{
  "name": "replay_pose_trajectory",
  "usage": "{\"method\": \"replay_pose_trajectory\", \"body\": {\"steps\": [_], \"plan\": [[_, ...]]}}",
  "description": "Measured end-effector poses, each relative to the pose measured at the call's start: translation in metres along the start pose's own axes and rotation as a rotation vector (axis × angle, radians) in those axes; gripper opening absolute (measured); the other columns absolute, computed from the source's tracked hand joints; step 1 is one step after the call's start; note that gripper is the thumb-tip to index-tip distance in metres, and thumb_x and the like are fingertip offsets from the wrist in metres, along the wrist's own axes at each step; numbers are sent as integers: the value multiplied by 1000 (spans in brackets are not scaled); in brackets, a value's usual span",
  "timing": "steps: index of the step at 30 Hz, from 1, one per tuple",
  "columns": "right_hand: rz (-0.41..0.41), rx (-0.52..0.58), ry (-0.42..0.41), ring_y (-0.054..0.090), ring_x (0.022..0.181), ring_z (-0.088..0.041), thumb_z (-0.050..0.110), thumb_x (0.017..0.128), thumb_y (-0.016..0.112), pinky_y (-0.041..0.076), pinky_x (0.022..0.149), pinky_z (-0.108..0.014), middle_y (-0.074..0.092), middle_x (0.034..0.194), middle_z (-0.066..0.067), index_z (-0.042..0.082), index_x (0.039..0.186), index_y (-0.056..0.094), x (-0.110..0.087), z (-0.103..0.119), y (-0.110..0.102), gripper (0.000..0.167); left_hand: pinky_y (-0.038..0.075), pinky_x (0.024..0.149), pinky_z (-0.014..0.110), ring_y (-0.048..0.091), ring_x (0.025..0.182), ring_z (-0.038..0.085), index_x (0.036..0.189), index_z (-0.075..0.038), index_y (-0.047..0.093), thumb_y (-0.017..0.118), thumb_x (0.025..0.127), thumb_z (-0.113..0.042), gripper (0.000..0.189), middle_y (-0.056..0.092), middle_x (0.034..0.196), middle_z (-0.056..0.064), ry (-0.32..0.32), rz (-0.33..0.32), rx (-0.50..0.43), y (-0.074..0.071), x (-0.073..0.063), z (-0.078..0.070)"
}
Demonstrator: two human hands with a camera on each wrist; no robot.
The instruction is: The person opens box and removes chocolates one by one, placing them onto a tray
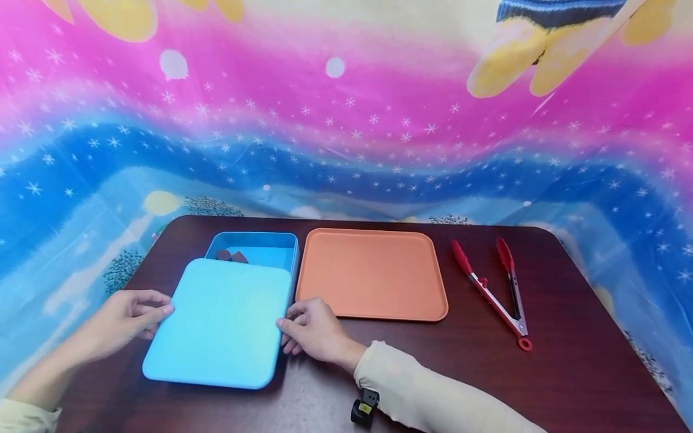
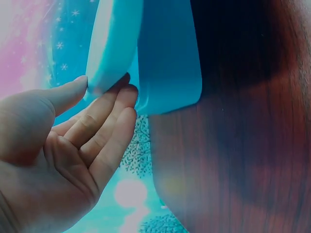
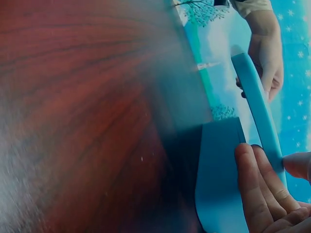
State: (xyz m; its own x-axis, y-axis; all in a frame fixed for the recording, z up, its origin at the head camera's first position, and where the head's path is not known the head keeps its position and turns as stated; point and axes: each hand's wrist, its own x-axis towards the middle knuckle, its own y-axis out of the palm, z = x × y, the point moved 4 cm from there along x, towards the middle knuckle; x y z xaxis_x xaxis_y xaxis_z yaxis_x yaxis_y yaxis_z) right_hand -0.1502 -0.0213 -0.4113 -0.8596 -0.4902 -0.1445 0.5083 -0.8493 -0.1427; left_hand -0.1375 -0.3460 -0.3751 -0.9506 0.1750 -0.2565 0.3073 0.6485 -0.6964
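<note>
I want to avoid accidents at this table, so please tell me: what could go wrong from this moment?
The blue lid is pinched at its sides by the left hand and right hand, so it might slip. If dropped, it could hit the blue box, whose dark red pieces might shift. The right hand also appears close to the orange tray and might nudge it.

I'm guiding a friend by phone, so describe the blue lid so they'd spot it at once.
On the dark brown table, a blue box stands left of the orange tray. In front of it, the lid is pinched at its side edges by the left hand and right hand. Unlike the hollow box, it shows one broad, plain, paler blue face.
</note>
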Motion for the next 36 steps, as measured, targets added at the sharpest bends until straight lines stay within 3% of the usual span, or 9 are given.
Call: {"method": "replay_pose_trajectory", "body": {"steps": [7,14,20,28,31,36], "plan": [[33,6,19,72,60,-30,10,97,67,62,55,-39,74,74,-23,-7,109,66,-3,-3,10,20,61,68,26,69,74,6,119,9,67,53,107,-23,38,75,85,1,38,86,3,-4,-4,12],[69,25,45,72,61,-37,7,95,68,62,53,-40,74,74,-23,-4,103,67,-5,-7,22,14,61,66,28,69,74,10,114,9,68,50,108,-17,32,71,78,-5,97,224,-24,-9,-8,22],[131,31,52,70,54,-20,9,96,67,60,51,-32,76,75,-20,-2,103,67,-6,-9,37,13,59,62,28,67,70,10,105,4,71,49,108,-18,31,69,76,-3,56,297,-17,-14,-14,34],[195,101,114,63,49,-9,7,96,68,57,47,-26,75,78,-24,2,101,64,-15,-23,56,8,54,56,26,64,65,10,99,3,70,51,107,-18,30,69,72,-3,2,371,-97,-5,-23,52],[221,113,126,63,50,-8,8,96,68,57,48,-26,75,79,-24,3,99,63,-16,-26,62,7,51,53,24,63,63,8,96,5,69,50,107,-16,30,68,72,-5,-1,397,-134,-4,-27,59],[247,102,151,67,51,-19,7,96,67,57,47,-27,75,78,-24,3,97,64,-16,-30,65,6,45,47,24,61,61,4,91,10,64,48,107,-13,32,68,71,-7,30,471,-229,-1,-29,64]]}}
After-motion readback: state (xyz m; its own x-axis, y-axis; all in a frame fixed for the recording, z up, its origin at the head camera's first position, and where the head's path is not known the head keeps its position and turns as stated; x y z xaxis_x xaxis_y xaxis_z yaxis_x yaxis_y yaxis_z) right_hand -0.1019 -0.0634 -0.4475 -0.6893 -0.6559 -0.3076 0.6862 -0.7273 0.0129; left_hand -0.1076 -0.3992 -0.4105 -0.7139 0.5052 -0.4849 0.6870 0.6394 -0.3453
